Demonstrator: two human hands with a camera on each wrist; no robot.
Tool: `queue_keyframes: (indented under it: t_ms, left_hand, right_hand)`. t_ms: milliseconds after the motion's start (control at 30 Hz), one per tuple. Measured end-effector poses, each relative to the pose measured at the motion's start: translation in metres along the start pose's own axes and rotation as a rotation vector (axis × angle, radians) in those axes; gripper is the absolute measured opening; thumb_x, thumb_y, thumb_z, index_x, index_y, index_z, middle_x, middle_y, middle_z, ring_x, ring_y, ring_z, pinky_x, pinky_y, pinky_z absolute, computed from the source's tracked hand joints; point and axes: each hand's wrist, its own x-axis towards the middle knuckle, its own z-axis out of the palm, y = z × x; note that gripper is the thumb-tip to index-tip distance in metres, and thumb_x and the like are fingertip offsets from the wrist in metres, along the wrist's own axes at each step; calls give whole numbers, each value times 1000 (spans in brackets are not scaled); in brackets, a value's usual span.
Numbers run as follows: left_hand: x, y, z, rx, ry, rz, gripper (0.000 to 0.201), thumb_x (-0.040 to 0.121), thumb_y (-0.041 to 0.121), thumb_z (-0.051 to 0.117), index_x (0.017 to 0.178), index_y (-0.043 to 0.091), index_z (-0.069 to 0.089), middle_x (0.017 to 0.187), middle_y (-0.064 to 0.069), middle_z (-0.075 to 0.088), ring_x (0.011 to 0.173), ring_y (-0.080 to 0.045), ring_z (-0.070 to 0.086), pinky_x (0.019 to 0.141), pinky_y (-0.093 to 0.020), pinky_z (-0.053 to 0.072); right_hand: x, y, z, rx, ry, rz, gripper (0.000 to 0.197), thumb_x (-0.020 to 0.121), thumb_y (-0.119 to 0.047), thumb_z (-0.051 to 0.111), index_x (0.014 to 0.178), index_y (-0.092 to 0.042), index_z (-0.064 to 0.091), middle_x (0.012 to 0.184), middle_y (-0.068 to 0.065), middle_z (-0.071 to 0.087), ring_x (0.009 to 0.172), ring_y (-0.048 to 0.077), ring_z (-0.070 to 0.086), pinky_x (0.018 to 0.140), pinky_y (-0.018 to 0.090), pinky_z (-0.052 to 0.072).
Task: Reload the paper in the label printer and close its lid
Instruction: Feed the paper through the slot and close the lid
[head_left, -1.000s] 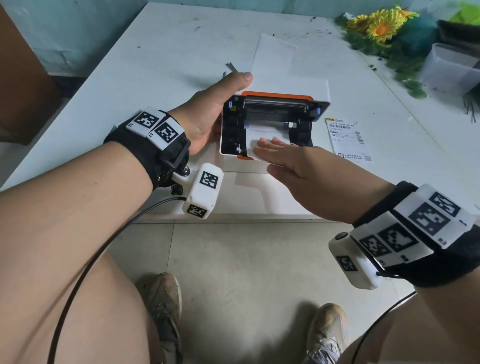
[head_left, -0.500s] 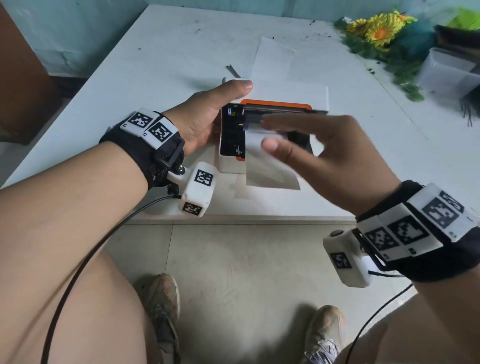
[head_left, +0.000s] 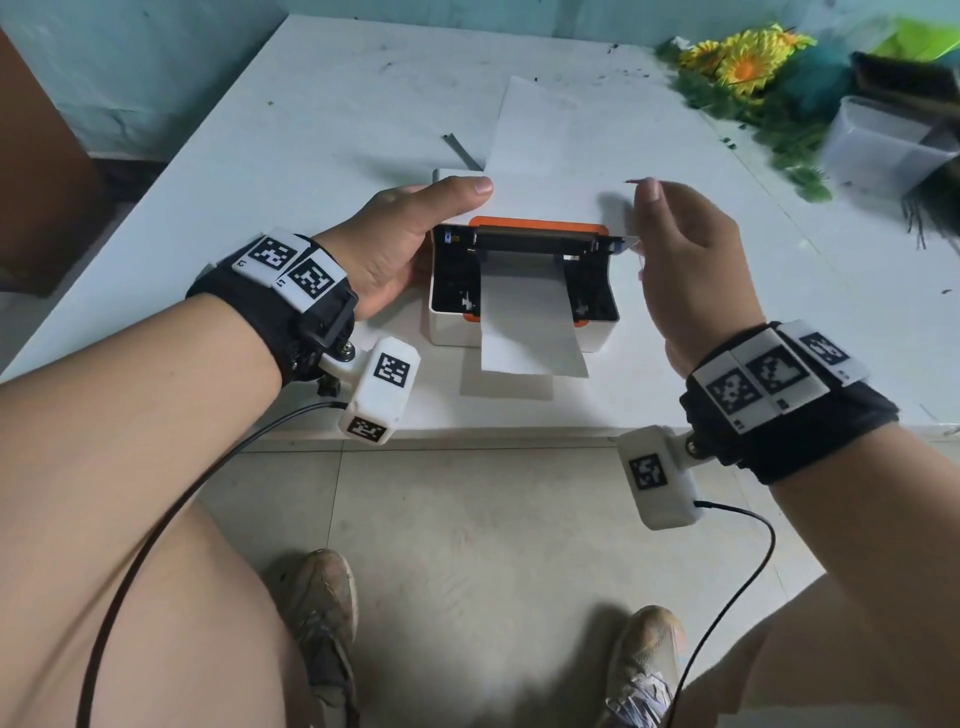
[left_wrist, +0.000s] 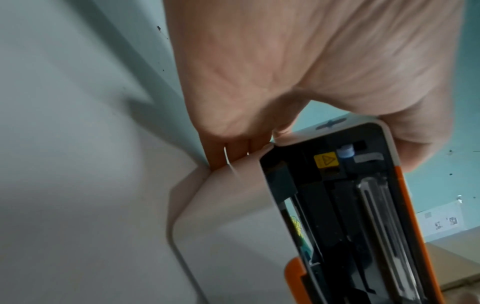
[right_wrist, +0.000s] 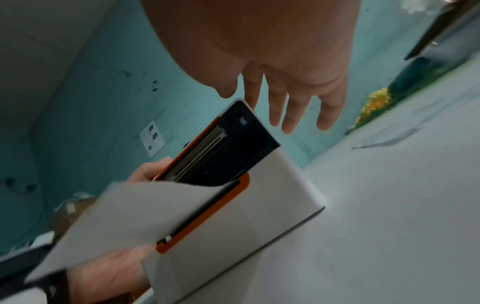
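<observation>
The label printer (head_left: 453, 332) is white with orange trim and stands near the table's front edge. Its lid (head_left: 545, 205) is raised, showing the black bay. A white paper strip (head_left: 530, 332) runs out of the bay and hangs over the printer's front. My left hand (head_left: 415, 234) grips the printer's left side, thumb lying on top of the lid. My right hand (head_left: 654, 208) is lifted beside the lid's right edge. In the right wrist view its fingers (right_wrist: 288, 115) are straight, next to the lid's corner (right_wrist: 244, 115), holding nothing. The left wrist view shows the lid's underside (left_wrist: 350, 205).
More white paper (head_left: 540, 124) lies flat behind the printer. A thin dark strip (head_left: 460, 148) lies to its left. Artificial flowers (head_left: 743, 67) and a clear plastic box (head_left: 883, 145) crowd the far right. The table's front edge (head_left: 519, 434) is close below the printer.
My right hand left the paper in the bay, rose and moved to the lid's right side. The paper strip now hangs out over the front. The left hand stays in its grip.
</observation>
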Motion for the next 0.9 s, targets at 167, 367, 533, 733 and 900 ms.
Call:
queue_keyframes:
  t_ms: [167, 367, 533, 733, 900]
  left_hand:
    - [-1, -3, -5, -43, -20, 5, 66, 78, 38, 82, 133, 4, 68, 119, -14, 71, 95, -23, 72, 85, -33, 58]
    - [-13, -2, -2, -72, 32, -3, 70, 66, 35, 88, 127, 8, 69, 115, -10, 73, 99, -21, 71, 88, -33, 55]
    - [-24, -2, 9, -77, 83, -31, 65, 58, 22, 90, 120, 21, 68, 98, 0, 75, 91, -17, 71, 80, -29, 57]
    - [-40, 2, 20, 58, 58, -31, 96, 60, 3, 80, 150, 24, 52, 128, -5, 73, 115, -18, 70, 107, -32, 54]
    - [-40, 3, 30, 140, 96, -74, 138, 44, 9, 81, 169, 23, 23, 139, -3, 67, 132, -22, 62, 116, -35, 47]
  right_hand:
    - [3, -4, 7, 156, -115, 238, 89, 95, -74, 39, 128, 7, 56, 119, 30, 65, 124, 44, 65, 109, 67, 51]
    - [-1, -12, 16, 192, -52, 351, 100, 80, -91, 36, 109, 3, 58, 99, 5, 51, 93, 25, 51, 111, 63, 49]
    - [-18, -24, 23, 100, -3, 326, 80, 110, -66, 24, 115, 1, 66, 105, 16, 70, 97, 29, 66, 91, 39, 50]
    - [-27, -20, 23, 26, 3, 281, 63, 113, -57, 29, 90, -15, 69, 82, -2, 59, 85, 21, 57, 79, 35, 41]
    - [-27, -19, 22, 35, 20, 250, 70, 113, -53, 38, 117, 11, 66, 112, 33, 69, 95, 41, 63, 87, 44, 50]
